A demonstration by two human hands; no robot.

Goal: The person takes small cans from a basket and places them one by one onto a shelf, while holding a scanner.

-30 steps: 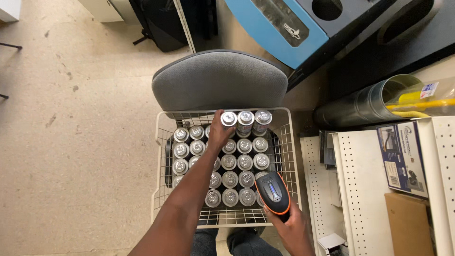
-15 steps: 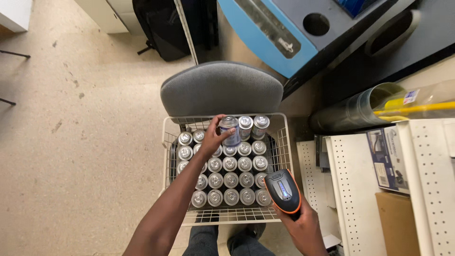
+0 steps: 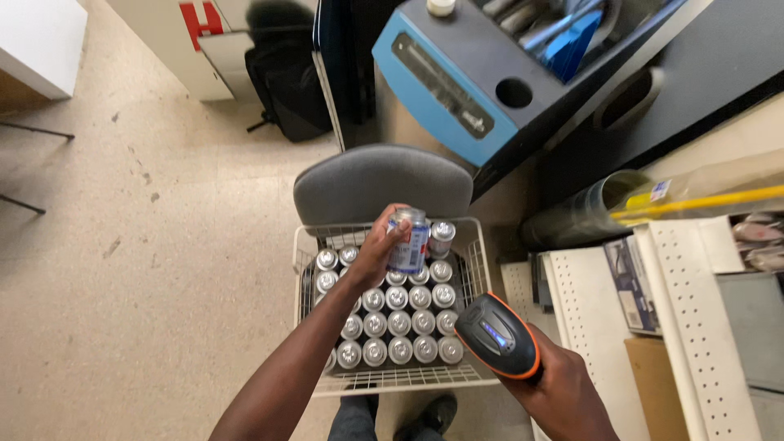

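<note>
A white wire basket sits below both hands, packed with upright silver-topped metal cans. The right hand is closed around a black-and-orange handheld scanner. Ahead of it, the left hand grips one blue-and-white can by its side, lifted just above the rows. The can looks rigid, smooth and probably slippery, fairly heavy if full; its mid-wall seems the surest hold.

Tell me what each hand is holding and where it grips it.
Left hand grips a can around its side, lifted above the basket. Right hand holds a handheld scanner by its handle.
</note>
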